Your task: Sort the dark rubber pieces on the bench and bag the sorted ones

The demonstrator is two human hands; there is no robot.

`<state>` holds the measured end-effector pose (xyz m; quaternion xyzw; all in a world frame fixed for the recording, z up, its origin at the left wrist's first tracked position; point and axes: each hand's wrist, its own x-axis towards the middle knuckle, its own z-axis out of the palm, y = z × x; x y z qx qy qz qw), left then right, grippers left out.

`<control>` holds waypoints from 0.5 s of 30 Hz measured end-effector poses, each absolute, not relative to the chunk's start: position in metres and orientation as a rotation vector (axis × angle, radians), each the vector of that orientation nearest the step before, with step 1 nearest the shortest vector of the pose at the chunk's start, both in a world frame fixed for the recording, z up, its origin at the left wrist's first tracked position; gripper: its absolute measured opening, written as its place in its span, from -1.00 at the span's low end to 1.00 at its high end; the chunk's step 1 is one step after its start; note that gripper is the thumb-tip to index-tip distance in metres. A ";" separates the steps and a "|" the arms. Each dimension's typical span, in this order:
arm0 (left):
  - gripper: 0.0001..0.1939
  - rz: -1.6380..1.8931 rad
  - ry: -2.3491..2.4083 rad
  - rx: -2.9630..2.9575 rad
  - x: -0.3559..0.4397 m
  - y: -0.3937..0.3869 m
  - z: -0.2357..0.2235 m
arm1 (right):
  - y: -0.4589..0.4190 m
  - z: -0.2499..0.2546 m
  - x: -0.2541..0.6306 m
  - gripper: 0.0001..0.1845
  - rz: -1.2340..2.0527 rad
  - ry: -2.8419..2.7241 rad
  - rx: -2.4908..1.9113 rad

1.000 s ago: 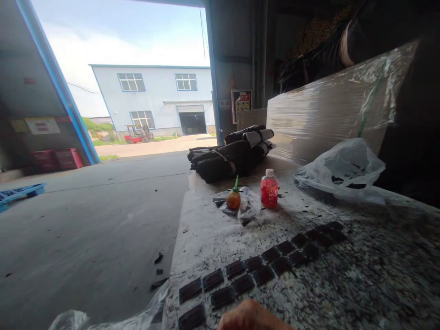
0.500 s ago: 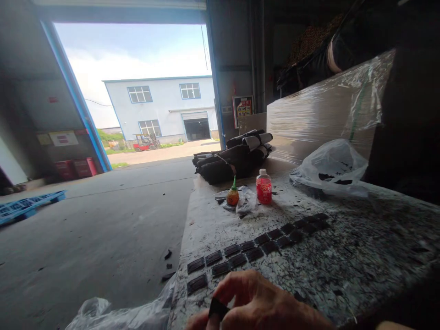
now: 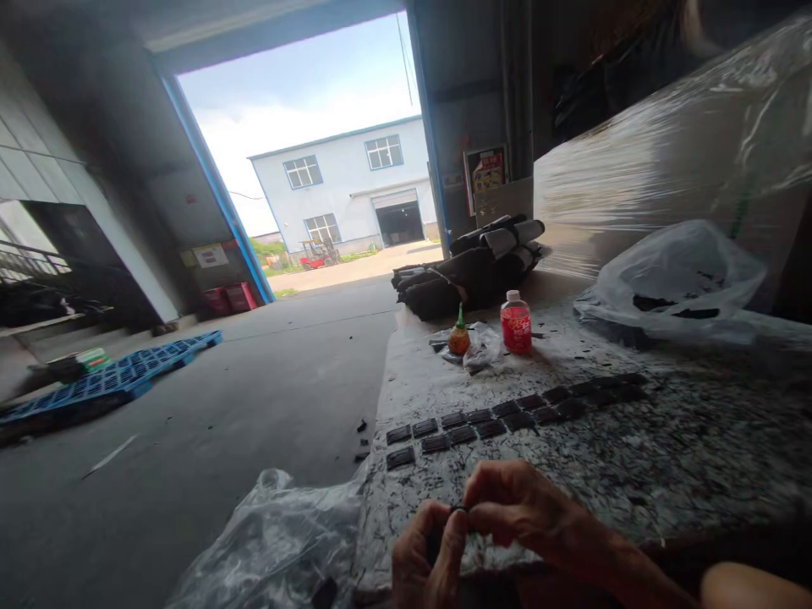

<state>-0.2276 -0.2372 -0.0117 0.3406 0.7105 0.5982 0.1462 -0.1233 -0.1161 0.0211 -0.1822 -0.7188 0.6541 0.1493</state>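
Fingers together at the lower middle of the head view, and both hands are closed on one thing: the left hand [image 3: 415,554] and the right hand [image 3: 529,507] meet tip to tip, pinching a small black piece [image 3: 458,509] between them, most of it hidden by the grip. It's held above the near edge of the surface [image 3: 406,368], which is pale and strewn with dark scraps. Just beyond the hands run the black rectangles [image 3: 491,429] — two slanting rows, stretching away to the right. Farther back stands a red-labelled bottle [image 3: 516,328] with a white cap, upright, and left of it a small orange bottle [image 3: 458,341] with a green nozzle, next to crumpled plastic [image 3: 483,345]. Behind those, a bundle of black rolls [image 3: 435,296]; over on the right, a translucent bag [image 3: 716,254] with dark bits showing, in front of a film-wrapped stack [image 3: 615,194]. Down at lower left, clear sheeting [image 3: 272,541] bunches beside the surface — and across the floor [image 3: 285,389] lies a blue pallet [image 3: 158,365].
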 end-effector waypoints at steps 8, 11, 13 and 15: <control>-0.52 1.525 2.090 1.094 -0.232 -0.228 -0.020 | -0.103 0.015 -0.130 -0.94 1.893 -2.132 -0.679; -0.55 1.435 2.147 1.175 -0.248 -0.237 -0.010 | -0.096 0.020 -0.139 -0.93 1.866 -2.165 -0.713; -0.56 1.393 2.212 1.210 -0.269 -0.249 0.000 | -0.089 0.022 -0.149 -0.90 1.856 -2.189 -0.728; -0.60 1.375 2.310 1.204 -0.296 -0.263 0.009 | -0.083 0.022 -0.164 -0.86 1.851 -2.215 -0.739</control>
